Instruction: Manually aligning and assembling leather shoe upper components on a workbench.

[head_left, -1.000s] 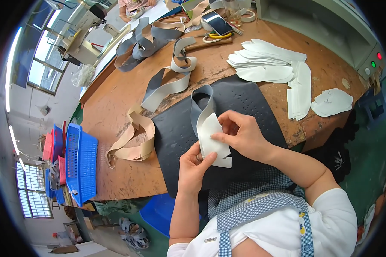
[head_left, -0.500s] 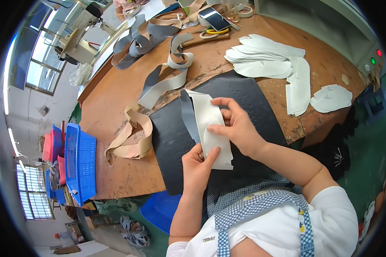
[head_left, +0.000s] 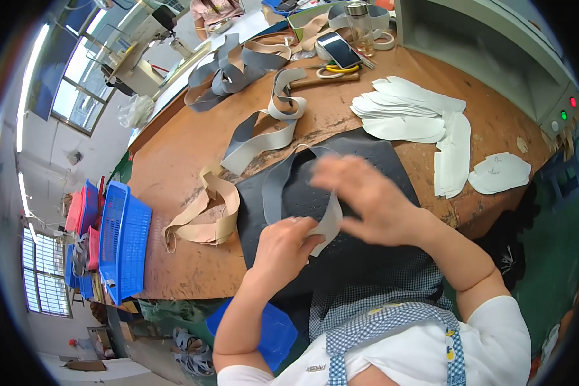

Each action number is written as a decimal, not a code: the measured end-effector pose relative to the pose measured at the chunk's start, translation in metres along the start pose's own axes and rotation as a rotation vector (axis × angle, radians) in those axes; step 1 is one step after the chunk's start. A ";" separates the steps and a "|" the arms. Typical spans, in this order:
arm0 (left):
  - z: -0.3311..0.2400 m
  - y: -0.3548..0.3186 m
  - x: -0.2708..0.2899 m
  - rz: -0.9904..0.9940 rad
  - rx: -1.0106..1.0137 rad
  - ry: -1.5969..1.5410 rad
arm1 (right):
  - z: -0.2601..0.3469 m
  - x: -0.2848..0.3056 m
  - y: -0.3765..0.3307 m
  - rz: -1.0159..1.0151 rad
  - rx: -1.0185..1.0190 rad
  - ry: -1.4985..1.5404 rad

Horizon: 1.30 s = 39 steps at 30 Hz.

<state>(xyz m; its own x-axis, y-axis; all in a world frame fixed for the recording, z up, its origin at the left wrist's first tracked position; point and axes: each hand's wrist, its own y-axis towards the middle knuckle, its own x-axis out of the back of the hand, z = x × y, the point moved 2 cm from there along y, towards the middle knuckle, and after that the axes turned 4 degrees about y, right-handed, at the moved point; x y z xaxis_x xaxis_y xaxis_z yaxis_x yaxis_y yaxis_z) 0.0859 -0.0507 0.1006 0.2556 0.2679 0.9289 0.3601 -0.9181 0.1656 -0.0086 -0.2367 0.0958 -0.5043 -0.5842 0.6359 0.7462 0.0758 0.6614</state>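
Observation:
My left hand (head_left: 284,249) is closed on the lower end of a grey and white fabric piece (head_left: 274,197). The piece curves upward in a loop, its grey side showing at the left and a pale part bending up beside my thumb. My right hand (head_left: 372,201) is at the right side of the piece, its fingers smeared by motion, so whether it touches the piece is unclear. Both hands are above a black mat (head_left: 383,170) at the table's near edge.
Tan strips (head_left: 206,225) and a grey-white strip (head_left: 257,151) lie left of the mat. White cut pieces (head_left: 402,109) are stacked at the right. Farther back are yellow-handled scissors (head_left: 338,69), a phone (head_left: 339,49) and a glass bottle (head_left: 360,29). A blue basket (head_left: 125,241) stands left.
The fabric piece, earlier held upright with its white face showing, is now bent into a loop. My right hand has come off its white face. My left hand has shifted slightly left and down.

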 end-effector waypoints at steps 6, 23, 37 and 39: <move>-0.028 0.029 0.015 -0.700 0.052 0.213 | -0.027 -0.009 0.005 0.051 -0.576 0.617; -0.035 -0.005 -0.074 -0.204 0.271 -0.910 | -0.039 -0.023 -0.040 -0.158 -1.075 1.522; -0.054 -0.014 -0.049 -0.840 0.040 -0.036 | -0.041 -0.046 -0.024 -0.014 -0.915 1.044; -0.067 -0.018 -0.056 -0.763 -0.129 -0.166 | -0.050 -0.059 -0.022 -0.114 -0.984 1.137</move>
<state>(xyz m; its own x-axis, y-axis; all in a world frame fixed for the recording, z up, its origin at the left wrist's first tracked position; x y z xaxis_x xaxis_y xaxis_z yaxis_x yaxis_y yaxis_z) 0.0054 -0.0685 0.0676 0.1140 0.8679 0.4835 0.3854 -0.4872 0.7837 0.0271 -0.2444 0.0237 -0.3261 -0.8812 -0.3421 0.9452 -0.2989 -0.1312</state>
